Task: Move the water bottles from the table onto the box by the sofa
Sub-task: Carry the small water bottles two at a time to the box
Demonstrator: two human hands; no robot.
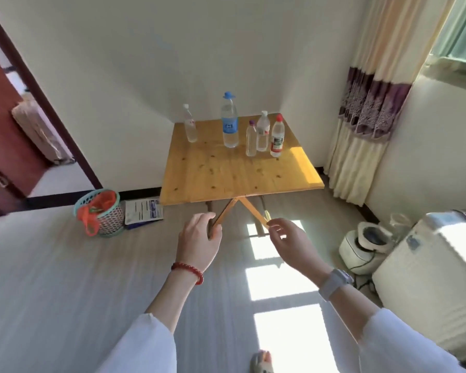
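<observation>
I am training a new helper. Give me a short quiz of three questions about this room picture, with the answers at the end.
1. How many bottles stand on the wooden table?
2. True or false: the left hand already holds a bottle.
3. Which bottle is tallest? A) the red-capped bottle B) the blue-capped bottle C) the purple-capped bottle

Key
1. Five, all upright: one apart at the far left, the blue-capped one in the middle, three grouped at the right, among them a white-capped bottle.
2. False. Both the left hand and the right hand are empty, in front of the table.
3. B.
</observation>
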